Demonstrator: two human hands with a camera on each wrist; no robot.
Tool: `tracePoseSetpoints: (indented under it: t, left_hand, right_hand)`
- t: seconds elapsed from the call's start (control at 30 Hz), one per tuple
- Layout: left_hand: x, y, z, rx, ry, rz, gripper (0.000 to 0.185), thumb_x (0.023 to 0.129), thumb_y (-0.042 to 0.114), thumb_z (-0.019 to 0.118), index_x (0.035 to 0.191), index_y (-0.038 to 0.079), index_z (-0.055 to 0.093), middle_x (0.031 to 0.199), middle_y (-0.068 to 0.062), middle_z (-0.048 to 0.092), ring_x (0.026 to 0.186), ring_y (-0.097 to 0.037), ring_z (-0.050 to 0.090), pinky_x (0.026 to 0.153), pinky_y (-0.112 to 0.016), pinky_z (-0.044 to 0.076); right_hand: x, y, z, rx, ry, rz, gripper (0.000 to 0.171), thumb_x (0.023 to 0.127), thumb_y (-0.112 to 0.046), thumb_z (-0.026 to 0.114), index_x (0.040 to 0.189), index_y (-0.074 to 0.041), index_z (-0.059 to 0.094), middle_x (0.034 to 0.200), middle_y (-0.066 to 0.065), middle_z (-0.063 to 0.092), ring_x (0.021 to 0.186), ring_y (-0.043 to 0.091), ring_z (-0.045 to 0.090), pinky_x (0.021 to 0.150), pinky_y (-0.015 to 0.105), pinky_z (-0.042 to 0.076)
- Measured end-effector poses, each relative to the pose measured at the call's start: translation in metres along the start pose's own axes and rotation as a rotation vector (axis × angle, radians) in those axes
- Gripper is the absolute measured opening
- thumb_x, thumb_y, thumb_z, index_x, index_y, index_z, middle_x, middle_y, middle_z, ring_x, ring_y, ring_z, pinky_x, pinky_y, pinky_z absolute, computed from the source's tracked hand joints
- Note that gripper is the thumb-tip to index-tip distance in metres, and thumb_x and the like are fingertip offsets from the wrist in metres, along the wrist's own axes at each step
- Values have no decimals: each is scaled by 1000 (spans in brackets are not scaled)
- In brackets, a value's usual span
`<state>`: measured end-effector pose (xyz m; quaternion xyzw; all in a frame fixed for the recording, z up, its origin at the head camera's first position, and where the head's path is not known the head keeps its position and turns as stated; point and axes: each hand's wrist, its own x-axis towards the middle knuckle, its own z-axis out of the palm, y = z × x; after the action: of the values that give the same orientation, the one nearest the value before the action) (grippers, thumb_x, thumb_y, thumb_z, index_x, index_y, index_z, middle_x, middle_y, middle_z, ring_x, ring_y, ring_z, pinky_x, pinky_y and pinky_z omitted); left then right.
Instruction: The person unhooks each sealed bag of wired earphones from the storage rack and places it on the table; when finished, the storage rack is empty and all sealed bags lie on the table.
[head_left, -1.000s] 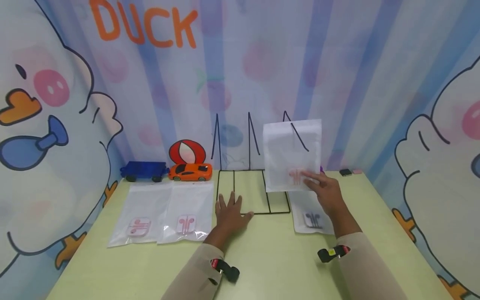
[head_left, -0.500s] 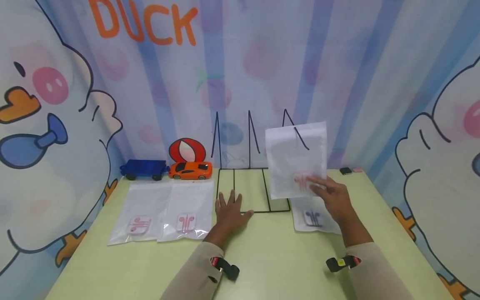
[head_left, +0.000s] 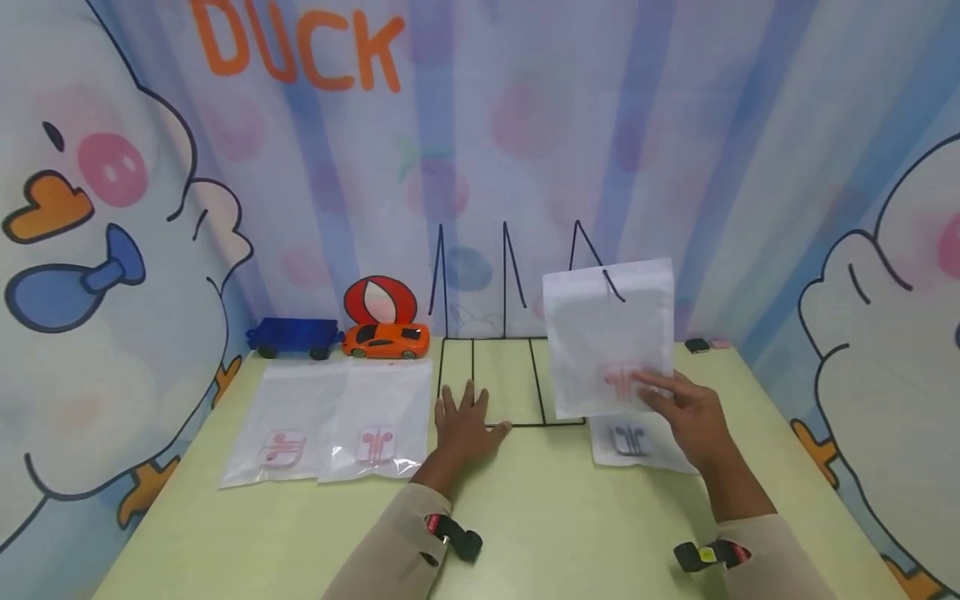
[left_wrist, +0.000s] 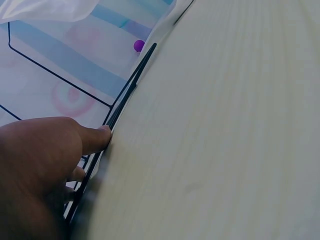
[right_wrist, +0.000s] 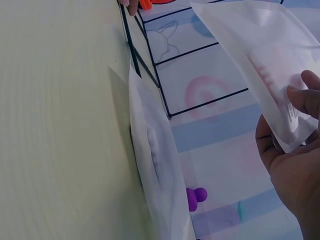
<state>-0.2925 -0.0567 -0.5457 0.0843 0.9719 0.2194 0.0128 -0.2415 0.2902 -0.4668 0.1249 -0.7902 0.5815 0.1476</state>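
Holding one earphone pouch (head_left: 609,337) upright over the wire rack (head_left: 510,367), our right hand (head_left: 693,417) pinches its lower edge; our left hand (head_left: 463,423) presses flat, fingers spread, on the rack's base. Three more pouches lie on the table (head_left: 555,517): two at left (head_left: 333,421), one at right (head_left: 633,437).

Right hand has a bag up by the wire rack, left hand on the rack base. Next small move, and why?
Probably ease the held bag left and down into the rightmost slot of the wire rack. The right hand pinches its lower corner, and it hangs upright in front of the rightmost prong, seemingly not yet seated. The left hand lies flat on the base, steadying it.
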Motion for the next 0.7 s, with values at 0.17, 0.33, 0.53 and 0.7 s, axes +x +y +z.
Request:
tracePoseSetpoints:
  t: [0.17, 0.33, 0.53, 0.7]
  left_hand:
    - [-1, 4, 0, 10, 8, -4, 78, 106, 58, 60, 167, 11, 45, 181, -18, 28, 167, -58, 10, 136, -68, 12]
    - [-1, 3, 2, 33, -9, -17, 79, 106, 60, 59, 168, 13, 44, 182, -16, 26, 167, -57, 10, 136, -67, 13]
    - [2, 2, 2, 25, -3, -10, 80, 106, 59, 59, 168, 12, 43, 182, -17, 26, 167, -58, 10, 136, -67, 12]
    - [4, 2, 2, 21, -2, -9, 80, 106, 59, 59, 168, 12, 43, 182, -16, 25, 167, -58, 9, 136, -67, 12]
  right_hand:
    - [-11, 0, -5, -25, 9, -5, 31, 104, -6, 73, 133, 3, 75, 134, -30, 67, 120, -9, 66, 91, 12, 58]
    - [-17, -3, -4, -4, 9, 7, 30, 103, -3, 73, 132, 3, 76, 134, -31, 67, 119, -10, 66, 91, 12, 58]
    - [-26, -8, -4, -29, 22, 9, 31, 103, -5, 74, 133, 3, 76, 134, -30, 67, 118, -9, 66, 91, 12, 57]
    - [-31, -12, -4, -64, 39, -24, 29, 102, -2, 73, 131, 4, 76, 132, -31, 68, 119, -10, 66, 91, 11, 57]
